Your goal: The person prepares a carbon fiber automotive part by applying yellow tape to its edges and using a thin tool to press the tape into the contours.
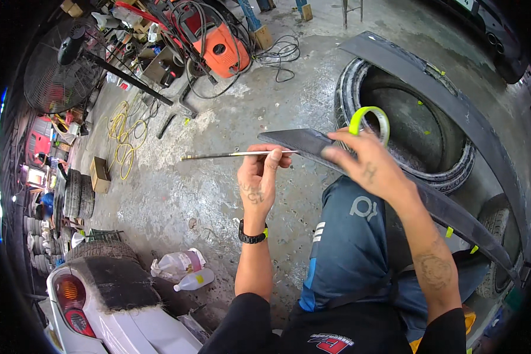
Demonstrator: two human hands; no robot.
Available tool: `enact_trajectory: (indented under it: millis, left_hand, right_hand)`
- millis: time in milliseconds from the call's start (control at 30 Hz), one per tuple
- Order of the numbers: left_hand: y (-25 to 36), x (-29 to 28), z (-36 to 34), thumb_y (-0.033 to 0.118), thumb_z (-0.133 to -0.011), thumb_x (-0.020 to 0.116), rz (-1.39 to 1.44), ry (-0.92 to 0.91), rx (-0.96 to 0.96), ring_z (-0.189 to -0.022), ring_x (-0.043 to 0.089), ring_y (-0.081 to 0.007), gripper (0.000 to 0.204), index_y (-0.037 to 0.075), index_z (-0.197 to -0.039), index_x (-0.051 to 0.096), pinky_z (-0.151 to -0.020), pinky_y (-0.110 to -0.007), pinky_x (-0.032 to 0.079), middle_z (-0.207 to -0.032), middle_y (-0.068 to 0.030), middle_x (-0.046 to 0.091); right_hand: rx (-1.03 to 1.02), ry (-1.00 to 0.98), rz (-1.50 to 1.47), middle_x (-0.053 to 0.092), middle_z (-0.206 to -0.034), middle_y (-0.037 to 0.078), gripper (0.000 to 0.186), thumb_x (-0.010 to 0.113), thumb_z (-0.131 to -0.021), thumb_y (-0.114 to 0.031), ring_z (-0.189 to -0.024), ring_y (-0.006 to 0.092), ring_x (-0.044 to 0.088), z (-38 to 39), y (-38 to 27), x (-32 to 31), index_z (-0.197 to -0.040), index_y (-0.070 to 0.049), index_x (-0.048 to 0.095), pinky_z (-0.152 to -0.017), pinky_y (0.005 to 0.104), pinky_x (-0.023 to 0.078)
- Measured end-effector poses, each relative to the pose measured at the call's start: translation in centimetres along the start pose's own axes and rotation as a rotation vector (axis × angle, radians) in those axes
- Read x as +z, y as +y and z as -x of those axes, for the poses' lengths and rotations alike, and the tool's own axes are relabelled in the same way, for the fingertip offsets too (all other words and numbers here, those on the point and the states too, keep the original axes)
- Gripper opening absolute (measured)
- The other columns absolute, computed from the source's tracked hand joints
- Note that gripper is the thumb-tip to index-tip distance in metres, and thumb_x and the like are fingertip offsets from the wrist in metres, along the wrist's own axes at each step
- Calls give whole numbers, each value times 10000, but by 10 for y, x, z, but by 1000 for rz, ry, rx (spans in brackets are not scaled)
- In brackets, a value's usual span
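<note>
My left hand [258, 174] is closed, pinching a slim stick-like tool [218, 156], dark along its left part and pale toward its right tip. That tip reaches the edge of a long black curved trim strip [304, 140], which runs over my leg to the lower right. Over the strip's near end is my right hand [369, 162], its thumb and index finger bent toward the surface. A roll of yellow-green tape [355, 121] stands up behind this hand's knuckles and appears held in its other fingers, which are partly hidden.
Beyond the strip lies a tire [345, 88], with another long black strip [454, 100] resting across it. An orange pressure washer [221, 50], a black pedestal fan [65, 68] and a yellow hose [121, 138] stand farther off. Plastic bottles [194, 279] and a white bumper [141, 327] are at lower left.
</note>
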State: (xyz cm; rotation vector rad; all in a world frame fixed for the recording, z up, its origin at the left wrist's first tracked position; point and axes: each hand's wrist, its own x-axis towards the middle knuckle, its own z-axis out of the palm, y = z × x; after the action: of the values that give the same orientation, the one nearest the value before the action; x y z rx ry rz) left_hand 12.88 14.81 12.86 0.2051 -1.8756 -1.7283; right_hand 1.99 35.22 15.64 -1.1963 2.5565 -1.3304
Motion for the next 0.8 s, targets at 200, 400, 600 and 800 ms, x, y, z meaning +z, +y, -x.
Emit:
enact_trajectory:
  millis: [200, 400, 600, 800]
  left_hand:
    - [-8, 6, -8, 158, -1021, 600, -96, -122, 4, -839, 682, -175, 170, -10, -1046, 587, -777, -301, 559, -964, -130, 706]
    - [-10, 4, -13, 102, -1025, 571, -98, -183, 48, -864, 690, -185, 131, -24, -1062, 570, -798, -309, 573, -989, -150, 704]
    - [-9, 3, -14, 54, -1022, 550, -87, -229, 85, -900, 697, -198, 100, -26, -1081, 555, -815, -319, 583, -1013, -169, 702]
    - [-7, 1, -13, 92, -1020, 570, -108, -263, 66, -915, 686, -243, 134, -24, -1079, 538, -813, -352, 584, -1013, -207, 673]
  right_hand:
    - [-68, -125, 345, 627, -1078, 340, 789, 768, -807, -471, -1122, 457, 570, -1, 3, 36, -1281, 126, 565, -985, 486, 460]
    - [39, -114, 315, 635, -1029, 314, 735, 701, -878, -424, -1003, 409, 621, 1, 0, 39, -1279, 169, 535, -904, 439, 507]
    - [30, -81, 320, 639, -966, 286, 719, 683, -901, -399, -940, 385, 635, 2, 3, 39, -1305, 172, 516, -861, 430, 519]
    - [46, -97, 304, 642, -955, 274, 708, 693, -895, -372, -939, 375, 640, 2, 1, 36, -1315, 169, 514, -851, 423, 524]
